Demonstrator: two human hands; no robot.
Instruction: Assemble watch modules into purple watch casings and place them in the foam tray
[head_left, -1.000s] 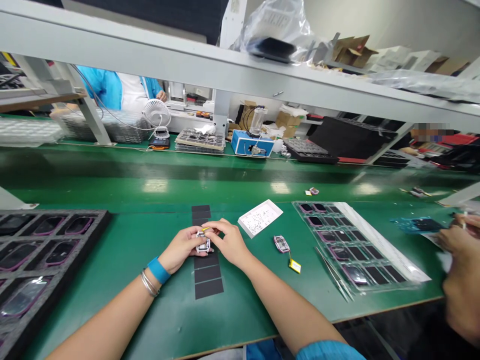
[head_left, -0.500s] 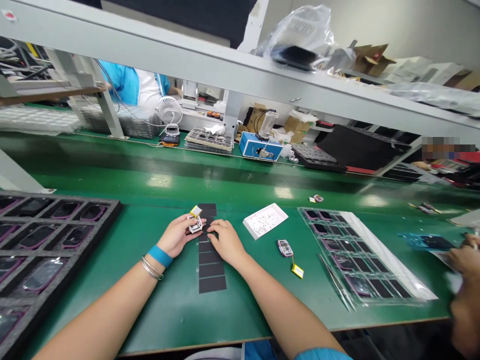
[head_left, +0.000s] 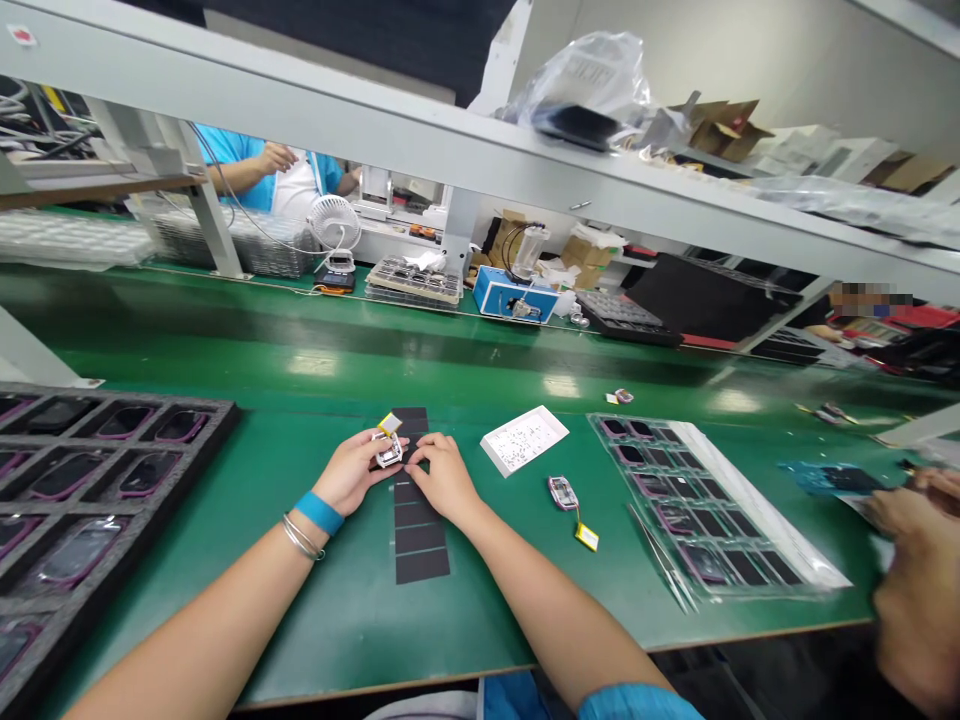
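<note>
My left hand (head_left: 351, 472) is closed round a small white device (head_left: 388, 450) with a yellow battery (head_left: 389, 423) sticking up from it. My right hand (head_left: 441, 475) rests on a strip of black rectangular pads (head_left: 415, 505) on the green table, its fingertips pinched at one pad beside the device. A second small device (head_left: 562, 491) with a yellow battery (head_left: 587, 537) on a wire lies to the right of my right hand.
A black foam tray (head_left: 90, 470) of dark parts sits at the left. A white card (head_left: 524, 438), tweezers (head_left: 660, 555) and a clear tray (head_left: 697, 505) of parts lie right. Another person's hands (head_left: 911, 560) work at the far right edge. A co-worker sits behind the far bench.
My left hand lifted the device up off the pad strip, and its yellow battery now stands above it. My right hand dropped onto the strip and pinches a pad.
</note>
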